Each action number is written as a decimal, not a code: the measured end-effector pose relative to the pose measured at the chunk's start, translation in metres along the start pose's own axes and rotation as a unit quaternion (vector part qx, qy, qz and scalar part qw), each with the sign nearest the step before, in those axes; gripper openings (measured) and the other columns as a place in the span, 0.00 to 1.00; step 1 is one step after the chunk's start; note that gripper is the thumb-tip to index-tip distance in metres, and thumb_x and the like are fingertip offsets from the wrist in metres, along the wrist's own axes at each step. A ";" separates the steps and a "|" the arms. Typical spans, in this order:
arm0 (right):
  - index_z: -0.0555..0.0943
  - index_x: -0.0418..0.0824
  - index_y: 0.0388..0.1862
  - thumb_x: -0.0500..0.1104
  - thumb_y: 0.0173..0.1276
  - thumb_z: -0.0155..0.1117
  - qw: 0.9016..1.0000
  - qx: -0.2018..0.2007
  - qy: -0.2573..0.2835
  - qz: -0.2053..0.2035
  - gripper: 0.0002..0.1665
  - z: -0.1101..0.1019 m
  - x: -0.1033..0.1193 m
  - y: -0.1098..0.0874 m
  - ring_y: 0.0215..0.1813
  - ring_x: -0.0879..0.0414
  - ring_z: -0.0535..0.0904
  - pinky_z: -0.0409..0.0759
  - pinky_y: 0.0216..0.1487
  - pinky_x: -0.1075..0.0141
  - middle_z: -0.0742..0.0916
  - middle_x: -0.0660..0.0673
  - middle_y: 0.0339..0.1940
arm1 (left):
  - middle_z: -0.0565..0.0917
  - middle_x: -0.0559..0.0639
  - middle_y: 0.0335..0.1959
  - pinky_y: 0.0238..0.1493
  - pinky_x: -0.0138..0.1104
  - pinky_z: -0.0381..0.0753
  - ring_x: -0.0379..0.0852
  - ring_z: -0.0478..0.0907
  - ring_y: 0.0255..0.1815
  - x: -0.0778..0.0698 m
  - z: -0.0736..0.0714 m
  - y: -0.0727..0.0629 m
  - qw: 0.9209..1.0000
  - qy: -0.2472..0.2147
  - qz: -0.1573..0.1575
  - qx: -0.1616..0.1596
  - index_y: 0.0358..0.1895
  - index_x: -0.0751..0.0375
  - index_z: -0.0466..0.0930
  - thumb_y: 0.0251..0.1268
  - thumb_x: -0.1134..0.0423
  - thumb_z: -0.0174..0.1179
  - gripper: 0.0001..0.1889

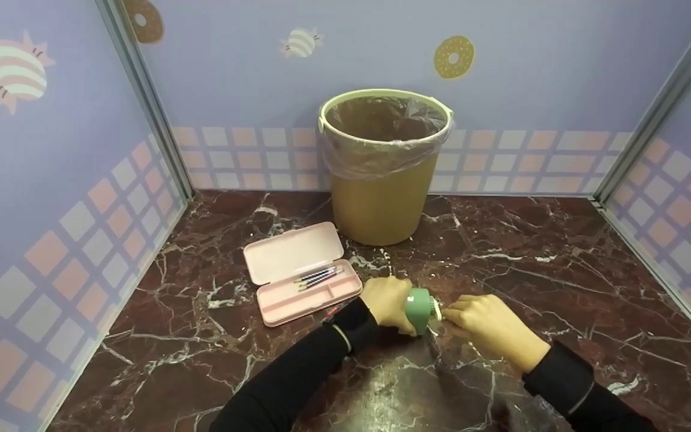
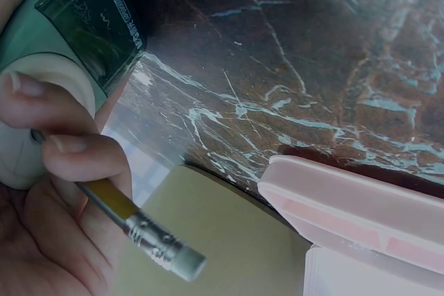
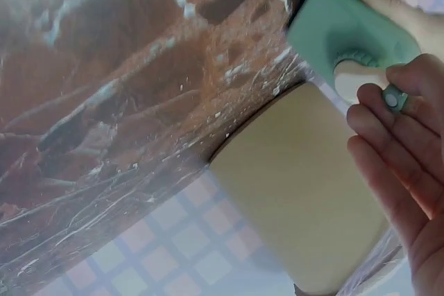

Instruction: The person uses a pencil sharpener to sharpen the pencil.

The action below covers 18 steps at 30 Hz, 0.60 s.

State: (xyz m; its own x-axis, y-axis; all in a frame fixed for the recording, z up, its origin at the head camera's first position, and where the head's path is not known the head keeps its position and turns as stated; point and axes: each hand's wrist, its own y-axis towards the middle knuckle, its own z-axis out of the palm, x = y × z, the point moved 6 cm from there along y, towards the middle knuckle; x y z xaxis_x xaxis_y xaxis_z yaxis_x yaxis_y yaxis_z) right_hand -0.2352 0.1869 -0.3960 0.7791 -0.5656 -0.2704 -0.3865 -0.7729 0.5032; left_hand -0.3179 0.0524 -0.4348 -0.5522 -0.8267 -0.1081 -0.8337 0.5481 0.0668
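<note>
A green crank pencil sharpener lies between both hands, low over the marbled table; whether it touches the surface is unclear. My left hand grips its body from the left. In the left wrist view, a pencil with a metal ferrule and pale eraser sticks out from the sharpener's round white front, passing between the left fingers. My right hand pinches the small green knob of the white crank. The pencil's point is hidden inside the sharpener.
Left of the hands sits an open pink pencil case, several pencils lying across it. Behind stands a tan bin with a clear liner. Patterned panels enclose the table. Small pale specks dot the marble.
</note>
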 end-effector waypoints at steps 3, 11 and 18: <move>0.82 0.46 0.24 0.40 0.48 0.81 1.000 0.004 0.019 0.013 0.12 -0.001 -0.004 0.001 0.20 0.61 0.76 0.74 0.22 0.68 0.84 0.54 0.19 | 0.89 0.46 0.33 0.29 0.41 0.81 0.44 0.84 0.31 0.000 0.001 0.000 1.000 0.005 0.002 -0.006 0.40 0.53 0.84 0.29 0.38 0.83 0.33; 0.84 0.45 0.25 0.41 0.51 0.80 0.999 -0.011 0.017 0.042 0.09 -0.006 -0.020 0.007 0.22 0.60 0.80 0.79 0.24 0.67 0.87 0.52 0.22 | 0.89 0.46 0.34 0.30 0.41 0.83 0.46 0.86 0.32 -0.003 0.000 0.000 0.999 0.029 0.026 -0.014 0.42 0.53 0.83 0.31 0.37 0.83 0.34; 0.87 0.44 0.31 0.42 0.53 0.79 0.998 0.021 0.020 0.058 0.08 -0.001 -0.033 0.012 0.24 0.57 0.82 0.81 0.27 0.63 0.88 0.50 0.24 | 0.89 0.46 0.34 0.29 0.41 0.82 0.46 0.86 0.32 -0.002 0.003 0.003 0.999 0.029 0.035 -0.008 0.42 0.53 0.83 0.32 0.37 0.83 0.34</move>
State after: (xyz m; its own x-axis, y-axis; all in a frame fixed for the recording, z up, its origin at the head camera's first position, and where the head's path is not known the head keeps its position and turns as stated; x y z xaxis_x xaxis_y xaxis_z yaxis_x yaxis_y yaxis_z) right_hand -0.2650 0.1968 -0.3803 0.7464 -0.6408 -0.1794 -0.4950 -0.7148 0.4940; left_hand -0.3189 0.0561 -0.4371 -0.6079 -0.7928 -0.0440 -0.7928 0.6030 0.0883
